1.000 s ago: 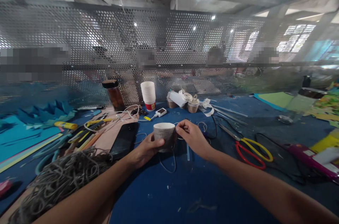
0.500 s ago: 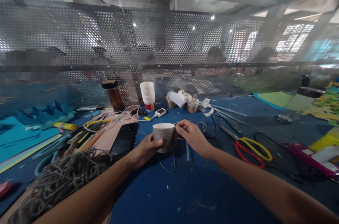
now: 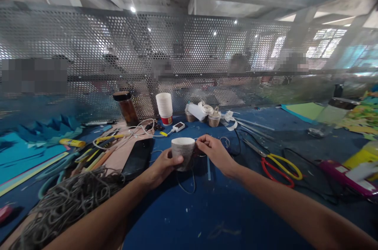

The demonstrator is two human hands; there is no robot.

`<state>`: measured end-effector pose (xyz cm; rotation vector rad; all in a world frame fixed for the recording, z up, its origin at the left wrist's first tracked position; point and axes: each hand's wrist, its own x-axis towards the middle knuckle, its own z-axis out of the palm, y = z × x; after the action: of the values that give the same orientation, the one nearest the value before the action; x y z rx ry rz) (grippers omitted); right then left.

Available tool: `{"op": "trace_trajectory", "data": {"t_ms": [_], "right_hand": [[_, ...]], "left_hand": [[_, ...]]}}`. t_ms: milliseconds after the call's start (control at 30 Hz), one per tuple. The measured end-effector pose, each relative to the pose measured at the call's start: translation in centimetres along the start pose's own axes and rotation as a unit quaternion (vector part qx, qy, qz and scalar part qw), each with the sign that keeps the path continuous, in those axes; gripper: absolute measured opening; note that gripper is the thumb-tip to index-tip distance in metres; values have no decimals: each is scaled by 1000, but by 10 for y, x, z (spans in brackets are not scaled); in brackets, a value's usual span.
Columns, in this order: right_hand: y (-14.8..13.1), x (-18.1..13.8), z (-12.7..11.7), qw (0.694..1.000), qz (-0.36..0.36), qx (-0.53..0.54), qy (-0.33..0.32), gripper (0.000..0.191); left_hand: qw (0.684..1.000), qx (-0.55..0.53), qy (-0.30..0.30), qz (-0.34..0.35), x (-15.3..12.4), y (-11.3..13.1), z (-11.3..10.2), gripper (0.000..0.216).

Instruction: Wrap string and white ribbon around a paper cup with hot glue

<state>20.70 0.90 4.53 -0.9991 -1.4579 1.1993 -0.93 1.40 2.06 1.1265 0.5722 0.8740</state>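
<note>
A paper cup (image 3: 183,152) with a white inside and grey cord wound round its outside stands upright just above the table in the middle. My left hand (image 3: 165,165) grips it from the left, thumb across its front. My right hand (image 3: 211,149) is pinched closed against the cup's right side near the rim; what lies between those fingertips is hidden. A loose loop of grey cord (image 3: 186,192) hangs below the cup. To the left, a tangled heap of the same grey cord (image 3: 71,199) lies beside my left forearm.
Behind the cup stand stacked paper cups (image 3: 164,106), a brown jar (image 3: 127,110) and small cord-covered cups (image 3: 214,119). A black phone (image 3: 138,158) and pliers (image 3: 53,177) lie left. Scissors (image 3: 282,169) and a magenta tool (image 3: 347,177) lie right. A perforated metal screen (image 3: 201,57) closes the back.
Both hands keep their hold at the cup. The cup looks turned very slightly, showing a little more of its inside. The view has shifted a touch.
</note>
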Motion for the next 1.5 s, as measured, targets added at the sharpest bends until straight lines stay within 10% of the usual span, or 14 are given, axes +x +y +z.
{"op": "trace_trajectory", "data": {"t_ms": [1200,1500], "right_hand": [[-7,-8,-1,1000,-8,30,2,25],[-14,-30,11,958,-161,-230,-57,10]], "left_hand": [[996,-11,93,-7,-6,-1,28,54],[991,-69,113,5,-12,-2,21,46]]}}
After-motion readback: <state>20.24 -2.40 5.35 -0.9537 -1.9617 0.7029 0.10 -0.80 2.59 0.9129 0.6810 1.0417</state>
